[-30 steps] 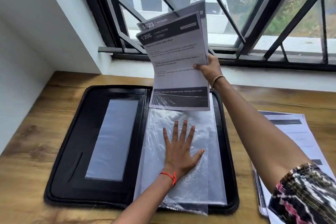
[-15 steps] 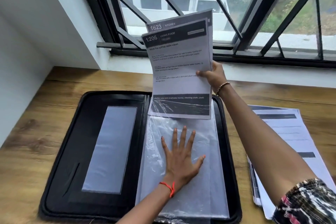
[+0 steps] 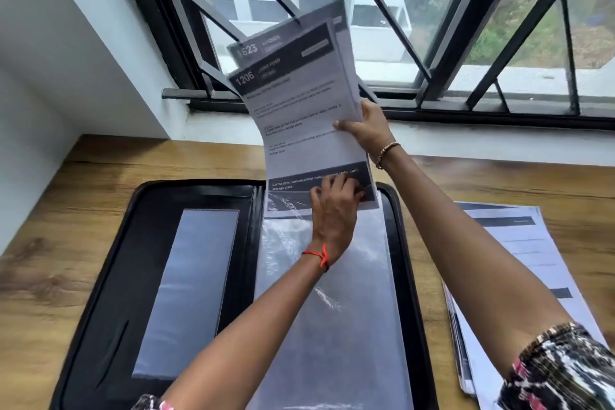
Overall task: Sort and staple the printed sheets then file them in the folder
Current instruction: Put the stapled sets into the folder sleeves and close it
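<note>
A black zip folder (image 3: 109, 280) lies open on the wooden table. A clear plastic sleeve (image 3: 359, 316) covers its right half. My right hand (image 3: 369, 126) grips the right edge of a set of printed sheets (image 3: 299, 116), front page headed 1206, held upright with the bottom edge inside the sleeve's top opening. My left hand (image 3: 332, 210) sits at that opening, its fingers curled over the sleeve's top edge and the dark band at the foot of the front page.
A stack of more printed sheets (image 3: 519, 260) lies on the table (image 3: 66, 183) right of the folder. The window sill and black window bars (image 3: 442, 43) stand just behind the raised pages. A white wall closes the left side.
My left hand left its flat rest on the middle of the sleeve and moved up to the sleeve's top opening, fingers now curled. The sheets tilted left and sank a little lower.
</note>
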The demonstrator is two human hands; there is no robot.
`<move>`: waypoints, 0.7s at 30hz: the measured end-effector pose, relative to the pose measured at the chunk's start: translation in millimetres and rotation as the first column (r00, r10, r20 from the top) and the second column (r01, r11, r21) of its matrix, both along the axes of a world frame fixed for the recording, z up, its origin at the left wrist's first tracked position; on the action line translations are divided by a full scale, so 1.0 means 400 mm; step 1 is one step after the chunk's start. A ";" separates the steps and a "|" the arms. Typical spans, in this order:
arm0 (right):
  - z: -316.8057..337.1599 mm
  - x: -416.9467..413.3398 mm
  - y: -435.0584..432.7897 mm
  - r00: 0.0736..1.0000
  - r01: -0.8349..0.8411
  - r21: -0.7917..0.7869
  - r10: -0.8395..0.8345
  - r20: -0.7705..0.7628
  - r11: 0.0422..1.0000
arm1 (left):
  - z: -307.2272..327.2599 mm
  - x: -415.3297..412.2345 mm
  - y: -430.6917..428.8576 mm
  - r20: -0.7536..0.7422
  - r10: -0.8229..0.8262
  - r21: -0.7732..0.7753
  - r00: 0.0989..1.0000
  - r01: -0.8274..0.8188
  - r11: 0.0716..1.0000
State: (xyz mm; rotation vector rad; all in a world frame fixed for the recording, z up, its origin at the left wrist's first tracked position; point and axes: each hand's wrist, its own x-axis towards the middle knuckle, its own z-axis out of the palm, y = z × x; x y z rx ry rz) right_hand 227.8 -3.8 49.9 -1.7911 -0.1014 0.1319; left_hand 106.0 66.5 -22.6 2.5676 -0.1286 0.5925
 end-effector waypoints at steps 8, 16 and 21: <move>0.026 0.020 0.058 0.986 -0.046 -0.094 0.061 0.154 0.994 | -0.008 0.013 0.009 0.060 -0.041 -0.157 0.997 0.050 0.986; 0.048 0.036 0.058 0.978 -0.047 -0.067 0.059 0.200 0.997 | -0.002 0.033 0.015 0.106 -0.020 -0.213 0.994 0.042 0.976; 0.061 0.031 0.068 0.967 -0.058 -0.087 0.077 0.241 0.995 | -0.006 0.041 0.018 0.132 -0.083 -0.234 0.988 0.112 0.966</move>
